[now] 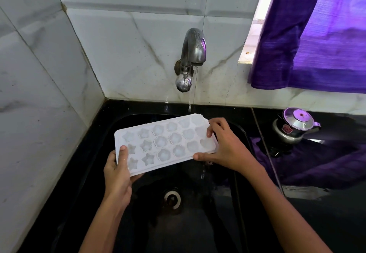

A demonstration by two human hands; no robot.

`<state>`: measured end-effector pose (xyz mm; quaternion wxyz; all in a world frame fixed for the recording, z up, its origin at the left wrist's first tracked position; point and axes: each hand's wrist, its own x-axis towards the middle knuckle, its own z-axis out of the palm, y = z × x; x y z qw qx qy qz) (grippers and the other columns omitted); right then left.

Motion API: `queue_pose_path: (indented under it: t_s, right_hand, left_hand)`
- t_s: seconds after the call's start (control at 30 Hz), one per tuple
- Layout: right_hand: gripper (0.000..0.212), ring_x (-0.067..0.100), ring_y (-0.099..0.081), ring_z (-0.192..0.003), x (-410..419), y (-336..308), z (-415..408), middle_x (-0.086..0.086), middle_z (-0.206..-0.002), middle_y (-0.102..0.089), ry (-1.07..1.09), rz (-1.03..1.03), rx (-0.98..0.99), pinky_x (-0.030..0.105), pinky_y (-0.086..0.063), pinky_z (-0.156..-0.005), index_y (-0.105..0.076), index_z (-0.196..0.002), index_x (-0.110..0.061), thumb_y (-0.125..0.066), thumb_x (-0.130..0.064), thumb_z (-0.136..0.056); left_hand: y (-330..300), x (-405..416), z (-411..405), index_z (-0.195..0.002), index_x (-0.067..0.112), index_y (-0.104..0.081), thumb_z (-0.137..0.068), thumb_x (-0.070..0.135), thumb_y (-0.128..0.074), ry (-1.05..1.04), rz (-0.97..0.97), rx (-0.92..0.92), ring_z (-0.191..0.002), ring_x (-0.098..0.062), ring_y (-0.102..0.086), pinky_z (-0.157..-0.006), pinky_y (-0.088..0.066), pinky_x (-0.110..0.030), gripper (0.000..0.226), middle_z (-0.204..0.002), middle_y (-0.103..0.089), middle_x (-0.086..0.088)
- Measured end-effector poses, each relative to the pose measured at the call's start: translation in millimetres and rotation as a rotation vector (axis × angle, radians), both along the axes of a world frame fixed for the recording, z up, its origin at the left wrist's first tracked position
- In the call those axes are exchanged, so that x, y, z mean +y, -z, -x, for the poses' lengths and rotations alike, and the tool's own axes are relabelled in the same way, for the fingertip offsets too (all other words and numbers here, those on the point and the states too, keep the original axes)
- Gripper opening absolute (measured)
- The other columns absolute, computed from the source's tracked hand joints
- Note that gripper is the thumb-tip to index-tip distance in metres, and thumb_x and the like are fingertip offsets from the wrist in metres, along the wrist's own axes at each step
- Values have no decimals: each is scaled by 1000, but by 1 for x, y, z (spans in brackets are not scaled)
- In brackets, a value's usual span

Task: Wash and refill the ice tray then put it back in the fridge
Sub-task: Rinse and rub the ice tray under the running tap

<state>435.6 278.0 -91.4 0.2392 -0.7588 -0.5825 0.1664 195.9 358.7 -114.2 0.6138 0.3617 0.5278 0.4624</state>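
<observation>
The ice tray (165, 143) is hanging over the sink (240, 134), its far edge catching the tap's (193, 50) stream, probably for rinsing. The left hand (117, 175) is gripping the near corner; the right hand (223, 145) is pinching the other end, keeping it tilted to drain.

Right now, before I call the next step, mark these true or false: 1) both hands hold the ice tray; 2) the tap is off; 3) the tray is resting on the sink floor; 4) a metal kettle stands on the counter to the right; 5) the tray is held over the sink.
1) True: the left hand and the right hand grip opposite ends of the ice tray.
2) False: a thin stream runs from the tap toward the tray's far edge.
3) False: the tray is held up, tilted, above the sink.
4) True: the kettle stands there.
5) True.
</observation>
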Motion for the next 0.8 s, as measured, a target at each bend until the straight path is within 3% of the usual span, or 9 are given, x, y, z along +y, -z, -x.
queue_pose_path:
  t_s: [0.1,0.2,0.3,0.5,0.63,0.8]
  right_hand:
    - [65,8,-40,-116,6,-8,2,-17,-128,-27,-16,-32,92,28,-45,-90,-42,-108,-33,-71,-66,-61]
    - [55,13,-26,-133,20,-9,9,-11,-143,-20,-28,-15,23,34,-39,-101,-47,-119,-38,-60,-67,-73]
    - [44,23,-15,-139,32,-7,16,-2,-151,-14,-36,59,-105,44,-34,-107,-48,-129,-33,-43,-55,-91]
    - [33,26,-30,-127,44,-6,21,1,-146,-19,17,80,-169,38,-44,-94,-52,-121,-22,-44,-42,-97]
    - [26,29,-33,-126,49,-3,21,2,-150,-11,28,66,-232,37,-46,-89,-50,-122,-28,-51,-29,-96]
    - [24,24,-38,-122,48,-5,23,-2,-149,-15,72,20,-243,28,-46,-73,-57,-118,-29,-50,-35,-96]
  left_hand:
    - [0,1,-2,-108,21,-56,-98,33,-46,30,9,-6,-89,-17,-68,-60,-56,-31,18,-102,-68,-1]
    - [1,0,-6,-102,22,-57,-98,33,-47,40,18,-19,-88,-18,-68,-56,-58,-29,16,-100,-69,-1]
    - [-1,1,-7,-111,17,-56,-98,33,-47,35,12,-11,-87,-18,-68,-53,-58,-28,23,-99,-69,-1]
    - [-6,6,-5,-101,20,-57,-98,32,-47,16,-39,20,-82,-15,-67,-51,-58,-26,17,-95,-68,1]
    - [-7,7,-7,-106,17,-55,-98,32,-46,28,-23,16,-81,-15,-67,-51,-58,-27,19,-94,-68,1]
    - [-5,8,-5,-105,18,-56,-98,32,-47,34,-27,20,-83,-15,-67,-51,-58,-27,18,-96,-68,0]
